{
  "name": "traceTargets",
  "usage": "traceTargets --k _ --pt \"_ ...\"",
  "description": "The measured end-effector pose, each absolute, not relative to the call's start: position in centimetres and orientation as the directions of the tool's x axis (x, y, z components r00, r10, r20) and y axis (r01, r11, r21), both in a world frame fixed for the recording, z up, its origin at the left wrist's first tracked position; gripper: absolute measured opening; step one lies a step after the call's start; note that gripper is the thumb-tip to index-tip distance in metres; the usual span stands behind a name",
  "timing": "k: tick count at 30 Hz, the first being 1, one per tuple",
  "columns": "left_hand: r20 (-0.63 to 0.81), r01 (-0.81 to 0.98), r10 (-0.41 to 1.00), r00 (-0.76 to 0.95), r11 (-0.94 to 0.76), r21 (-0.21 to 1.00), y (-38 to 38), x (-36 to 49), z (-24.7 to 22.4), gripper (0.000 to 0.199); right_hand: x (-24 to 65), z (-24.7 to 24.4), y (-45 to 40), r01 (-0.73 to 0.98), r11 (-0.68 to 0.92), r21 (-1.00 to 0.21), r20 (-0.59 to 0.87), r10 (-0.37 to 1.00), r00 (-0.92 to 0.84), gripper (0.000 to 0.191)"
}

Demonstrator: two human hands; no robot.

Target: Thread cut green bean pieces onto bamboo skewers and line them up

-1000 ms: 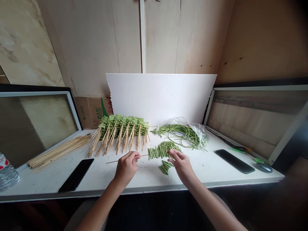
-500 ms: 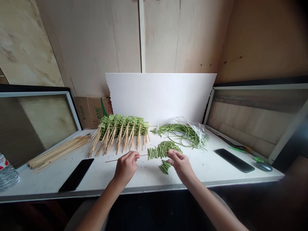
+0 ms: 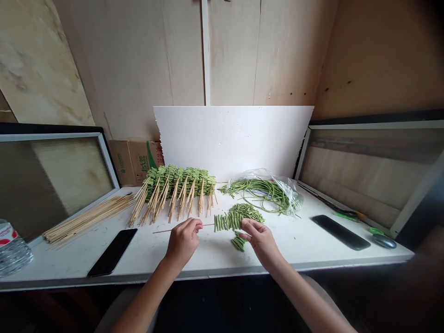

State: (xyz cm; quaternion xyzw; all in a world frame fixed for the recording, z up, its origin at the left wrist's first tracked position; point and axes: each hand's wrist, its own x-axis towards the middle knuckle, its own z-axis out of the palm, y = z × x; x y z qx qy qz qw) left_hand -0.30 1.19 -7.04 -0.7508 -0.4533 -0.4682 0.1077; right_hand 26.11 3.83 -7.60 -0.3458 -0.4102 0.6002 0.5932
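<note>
My left hand (image 3: 183, 238) is closed around a thin wooden skewer (image 3: 161, 231), whose bare end sticks out to the left. Cut green bean pieces (image 3: 225, 222) sit side by side across the skewer's right part. At the right end of that row, my right hand (image 3: 261, 238) pinches a bean piece between thumb and fingers; the skewer's tip is hidden there. A small bunch of cut pieces (image 3: 237, 242) lies on the table just below, partly beside my right fingers. Behind the row is a heap of cut beans (image 3: 251, 212).
Stacked bean skewers (image 3: 180, 180) stand at the back left, sticks forward. Bare skewers (image 3: 86, 219) lie further left. Uncut long beans (image 3: 267, 194) spill from a plastic bag. Phones (image 3: 113, 252) (image 3: 340, 232) flank my hands, with a mouse (image 3: 384, 241) and a bottle (image 3: 14, 252) at the edges.
The whole view has shifted slightly. Both hands keep their grips on the skewer and the bean piece, in almost the same pose.
</note>
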Motion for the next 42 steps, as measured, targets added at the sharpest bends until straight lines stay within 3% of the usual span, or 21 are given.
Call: traceTargets --k 14,22,28,34,38,42 --pt "0.778 0.767 0.612 0.142 -0.565 0.304 1.3 -0.1 -6.9 0.033 26.2 -7.1 3.6 -0.371 0.013 -0.929 0.044 0.996 -0.076 0.037" --pt "0.635 0.667 0.754 0.168 -0.562 0.49 1.2 0.4 -5.6 0.02 28.5 -6.2 5.5 -0.389 0.048 -0.92 0.028 0.998 0.058 0.039" --pt "0.508 0.727 0.846 0.164 -0.452 0.517 1.7 -1.8 -4.8 0.025 31.0 -6.1 7.1 -0.342 0.044 -0.939 0.027 0.998 0.052 0.037" --pt "0.492 0.783 0.871 -0.015 -0.296 0.547 2.5 -3.1 -4.9 0.025 31.1 -4.8 6.7 -0.328 -0.045 -0.944 -0.028 0.998 -0.058 0.042" --pt "0.463 0.701 0.862 -0.203 -0.202 0.683 3.8 -5.6 -3.9 0.021 32.5 -4.9 7.3 -0.258 -0.039 -0.965 -0.024 0.998 -0.061 0.04" --pt "0.336 0.572 0.873 -0.353 -0.083 0.816 6.9 -8.9 -1.7 0.016 34.5 -6.2 8.1 -0.103 0.009 -0.995 0.016 0.998 -0.062 0.046"
